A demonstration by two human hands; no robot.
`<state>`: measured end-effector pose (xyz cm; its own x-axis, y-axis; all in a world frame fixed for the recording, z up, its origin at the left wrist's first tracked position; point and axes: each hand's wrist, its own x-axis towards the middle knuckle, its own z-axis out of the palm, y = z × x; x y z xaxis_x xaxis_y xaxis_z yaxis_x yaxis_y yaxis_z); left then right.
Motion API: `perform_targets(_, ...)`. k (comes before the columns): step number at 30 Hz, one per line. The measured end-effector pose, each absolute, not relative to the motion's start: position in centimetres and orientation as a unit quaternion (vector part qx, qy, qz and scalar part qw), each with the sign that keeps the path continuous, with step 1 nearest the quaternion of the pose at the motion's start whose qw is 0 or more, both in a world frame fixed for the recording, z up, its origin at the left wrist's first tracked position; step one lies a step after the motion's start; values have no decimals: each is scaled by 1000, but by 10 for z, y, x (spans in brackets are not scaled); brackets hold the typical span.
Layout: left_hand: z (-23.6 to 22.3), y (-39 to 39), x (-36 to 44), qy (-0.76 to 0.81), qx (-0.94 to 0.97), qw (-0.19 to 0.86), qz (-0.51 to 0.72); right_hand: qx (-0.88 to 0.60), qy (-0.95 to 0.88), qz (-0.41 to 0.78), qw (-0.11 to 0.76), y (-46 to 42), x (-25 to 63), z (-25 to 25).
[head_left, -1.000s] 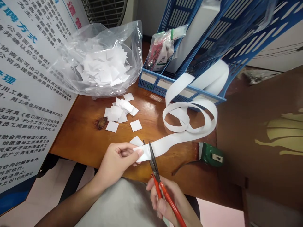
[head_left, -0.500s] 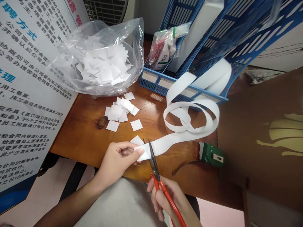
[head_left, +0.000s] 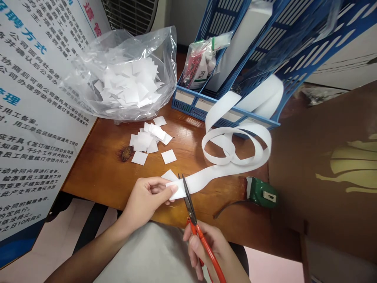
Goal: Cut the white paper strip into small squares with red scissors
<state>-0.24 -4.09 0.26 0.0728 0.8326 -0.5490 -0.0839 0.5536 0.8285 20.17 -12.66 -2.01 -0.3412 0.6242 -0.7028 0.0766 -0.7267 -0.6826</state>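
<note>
My left hand [head_left: 145, 196] pinches the free end of a long white strip [head_left: 224, 169] just over the table's front edge. The strip curls back in loops towards the blue file rack [head_left: 235, 63]. My right hand [head_left: 206, 247] grips the red handles of the scissors [head_left: 193, 218]; their dark blades lie nearly closed across the strip beside my left fingertips. A cut white square [head_left: 169, 174] lies right behind my left hand. More cut squares [head_left: 149, 139] sit in a loose heap further back.
A clear plastic bag [head_left: 126, 74] full of white squares stands at the back left. A printed board [head_left: 32, 106] leans along the left side. A green tool [head_left: 260, 192] with a cord lies to the right. A small packet [head_left: 198, 63] leans in the rack.
The scissor blades have closed across the strip beside my left fingers. Both hands have kept their places.
</note>
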Motion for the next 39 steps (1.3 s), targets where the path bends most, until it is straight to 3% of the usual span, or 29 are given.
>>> perform_targets(10,-1,-36,-5,581,314,664,349,-556,-316,757,134,-116,198,-27)
perform_targets(17,-2,-33,-14,596,362,621,360,-580,-293,741,168,-102,189,-24)
perform_targets(20,3,-22,-26,626,416,530,392,-585,-299,705,266,-93,183,-27)
perform_targets(26,10,23,-55,651,611,222,392,-570,-280,626,452,-81,164,-47)
perform_targets(29,6,44,-64,631,659,138,385,-564,-269,610,487,-82,158,-51)
perform_targets(39,-2,65,-68,596,708,10,379,-548,-252,601,525,-82,154,-53)
